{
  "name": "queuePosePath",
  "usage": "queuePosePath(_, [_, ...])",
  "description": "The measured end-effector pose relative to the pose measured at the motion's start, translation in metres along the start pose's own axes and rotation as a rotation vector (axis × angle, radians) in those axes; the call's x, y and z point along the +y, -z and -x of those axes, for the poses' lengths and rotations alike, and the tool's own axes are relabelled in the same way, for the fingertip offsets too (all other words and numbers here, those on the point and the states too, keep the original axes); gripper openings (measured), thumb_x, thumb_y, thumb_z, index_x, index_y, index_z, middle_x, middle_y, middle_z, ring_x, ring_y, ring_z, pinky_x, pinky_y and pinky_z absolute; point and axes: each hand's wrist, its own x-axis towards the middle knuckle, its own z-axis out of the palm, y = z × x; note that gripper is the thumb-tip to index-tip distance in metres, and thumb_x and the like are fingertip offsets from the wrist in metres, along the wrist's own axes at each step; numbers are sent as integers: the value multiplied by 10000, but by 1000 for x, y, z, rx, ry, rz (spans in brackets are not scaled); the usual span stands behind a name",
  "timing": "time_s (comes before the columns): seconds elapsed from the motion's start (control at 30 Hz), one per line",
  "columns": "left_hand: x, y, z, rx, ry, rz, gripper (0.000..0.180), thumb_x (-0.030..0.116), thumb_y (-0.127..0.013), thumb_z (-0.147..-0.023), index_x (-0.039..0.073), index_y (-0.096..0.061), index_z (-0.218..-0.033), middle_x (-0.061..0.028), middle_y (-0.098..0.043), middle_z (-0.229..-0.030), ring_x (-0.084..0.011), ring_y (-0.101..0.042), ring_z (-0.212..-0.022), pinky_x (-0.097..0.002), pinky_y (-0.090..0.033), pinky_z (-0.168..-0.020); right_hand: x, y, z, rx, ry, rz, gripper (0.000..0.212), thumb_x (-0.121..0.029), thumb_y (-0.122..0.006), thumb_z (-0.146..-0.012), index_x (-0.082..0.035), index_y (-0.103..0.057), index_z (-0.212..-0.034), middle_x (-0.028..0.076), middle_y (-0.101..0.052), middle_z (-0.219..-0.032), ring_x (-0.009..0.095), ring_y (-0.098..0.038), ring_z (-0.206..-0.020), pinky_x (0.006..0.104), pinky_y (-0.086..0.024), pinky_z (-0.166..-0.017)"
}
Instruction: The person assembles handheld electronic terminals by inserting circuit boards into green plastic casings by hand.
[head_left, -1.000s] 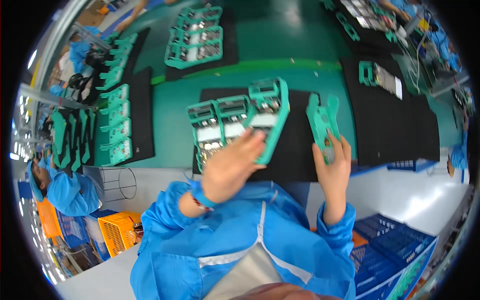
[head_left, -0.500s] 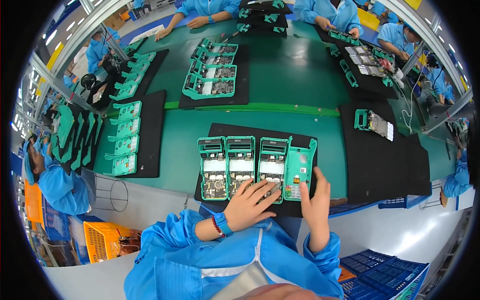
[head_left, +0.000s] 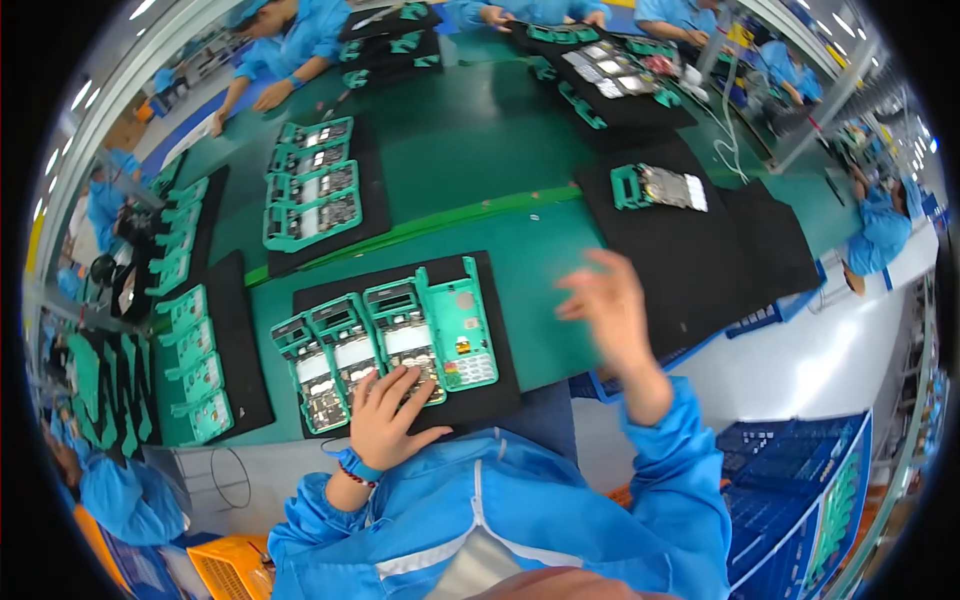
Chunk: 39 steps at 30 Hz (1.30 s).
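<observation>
In front of me a black mat (head_left: 505,350) bears a row of green plastic housings. Three of them, such as the third housing (head_left: 405,330), hold circuit boards with a pale strip across the middle. At the row's right end is a green cover (head_left: 462,320) with a keypad area and no large board. My left hand (head_left: 392,415) lies with fingers spread over the lower boards of the middle housings. Off to the right, my right hand (head_left: 605,305) is raised above the green table, blurred, fingers apart, with nothing seen in it.
A single green housing with a board (head_left: 660,188) lies on the black mats (head_left: 700,270) at right. More housings (head_left: 312,190) stand in a row beyond the table's green ridge. Green covers (head_left: 198,360) line a mat at left. Blue crates (head_left: 790,490) stand below right. Co-workers sit around.
My right hand has left the green cover and moved up to the right. My left hand stays on the boards, and the whole view has turned toward the right.
</observation>
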Motion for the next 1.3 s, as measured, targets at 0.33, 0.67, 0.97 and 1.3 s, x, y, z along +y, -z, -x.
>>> queuePosePath(0.33, [3,-5,-8,107,-130,33,667,539,-767,-790,127,-629,-1295,-93,-603,-1328,-283,-583,-1212,-424,-449,-1012,58,234,-136,410,-172,-632,184,-251,-624,-1008,-76,-622,-1066,-4,-608,-835,87,-567,-701,187,-492,-595])
queuePosePath(0.67, [24,5,-4,73,541,1857,569,406,-453,-1066,9,-433,-1473,-163,-627,-1250,-254,-604,-1189,-397,-481,-1031,7,-37,16,107,463,689,230,-176,-658,-975,42,-710,-925,87,-664,-750,175,-647,-719,294,-499,-684])
queuePosePath(0.97, [40,8,-8,134,934,2087,536,418,-445,-1072,44,-440,-1456,-13,-522,-1394,-89,-524,-1223,-261,-472,-978,7,-109,91,-547,833,978,443,107,-679,-710,5,-728,-1138,107,-584,-999,327,-586,-1045,401,-511,-863])
queuePosePath(1.3, [47,-10,14,145,715,2109,609,456,-397,-1076,121,-286,-1573,-43,-548,-1324,-142,-596,-1075,-284,-519,-846,-6,-132,83,-309,513,600,656,-240,-651,-950,77,-372,-1452,219,-432,-1480,318,-445,-1346,473,-330,-1120])
